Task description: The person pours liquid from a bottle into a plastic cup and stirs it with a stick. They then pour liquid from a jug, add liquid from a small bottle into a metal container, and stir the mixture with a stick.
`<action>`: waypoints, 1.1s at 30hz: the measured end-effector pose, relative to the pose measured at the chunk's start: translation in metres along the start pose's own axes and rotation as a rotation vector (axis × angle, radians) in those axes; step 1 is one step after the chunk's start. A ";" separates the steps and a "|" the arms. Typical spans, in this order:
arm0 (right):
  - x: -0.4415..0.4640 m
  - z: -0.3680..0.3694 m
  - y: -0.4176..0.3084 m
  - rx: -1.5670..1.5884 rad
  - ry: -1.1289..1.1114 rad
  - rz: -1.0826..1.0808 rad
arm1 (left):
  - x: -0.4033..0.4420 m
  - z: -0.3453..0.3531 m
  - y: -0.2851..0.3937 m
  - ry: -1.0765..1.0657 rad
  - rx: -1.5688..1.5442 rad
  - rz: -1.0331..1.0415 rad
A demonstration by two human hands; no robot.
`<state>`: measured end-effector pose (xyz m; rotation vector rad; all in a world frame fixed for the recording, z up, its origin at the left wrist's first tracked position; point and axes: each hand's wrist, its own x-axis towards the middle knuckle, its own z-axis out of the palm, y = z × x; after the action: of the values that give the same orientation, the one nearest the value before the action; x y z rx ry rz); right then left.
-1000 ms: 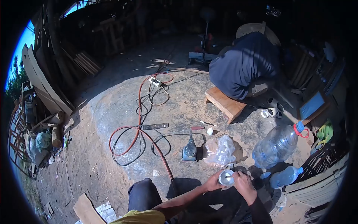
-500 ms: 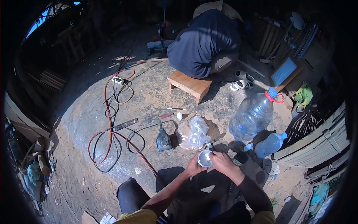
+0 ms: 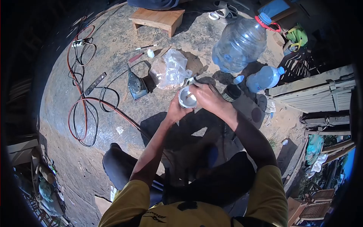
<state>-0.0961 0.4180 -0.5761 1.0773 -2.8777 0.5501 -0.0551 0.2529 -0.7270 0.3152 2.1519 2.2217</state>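
A small white cup point(image 3: 187, 99) with whitish contents sits in my left hand point(image 3: 176, 109), whose fingers wrap round its side. Over the cup's right rim, my right hand point(image 3: 204, 97) is closed on a thin stick that reaches into the cup. Just beyond the cup lies a crumpled clear plastic bag point(image 3: 171, 70). A blue sander-like tool point(image 3: 137, 86) rests left of the bag. To the right of my right hand is a dark round container point(image 3: 231, 92).
A large clear bottle point(image 3: 242, 45) and a smaller bottle point(image 3: 263, 78) stand or lie at the right. A wooden stool point(image 3: 158, 19) is ahead, with a person's dark clothing point(image 3: 153, 3) behind it. Red and black cables point(image 3: 81, 100) loop across the ground at the left.
The camera has tilted down and turned, so the scene shifts up and left and more of my own body shows. Both hands stay at the cup.
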 end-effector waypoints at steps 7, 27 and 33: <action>-0.007 0.000 0.004 0.024 -0.004 0.012 | 0.001 0.001 -0.004 0.006 0.012 -0.009; -0.012 -0.009 -0.004 -0.026 -0.132 0.073 | -0.001 -0.002 0.003 -0.008 0.086 -0.015; -0.018 -0.005 -0.001 -0.034 -0.101 0.049 | 0.000 -0.001 0.001 0.000 0.050 -0.017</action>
<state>-0.0825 0.4304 -0.5738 1.0633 -2.9952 0.4602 -0.0555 0.2519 -0.7264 0.2981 2.2039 2.1622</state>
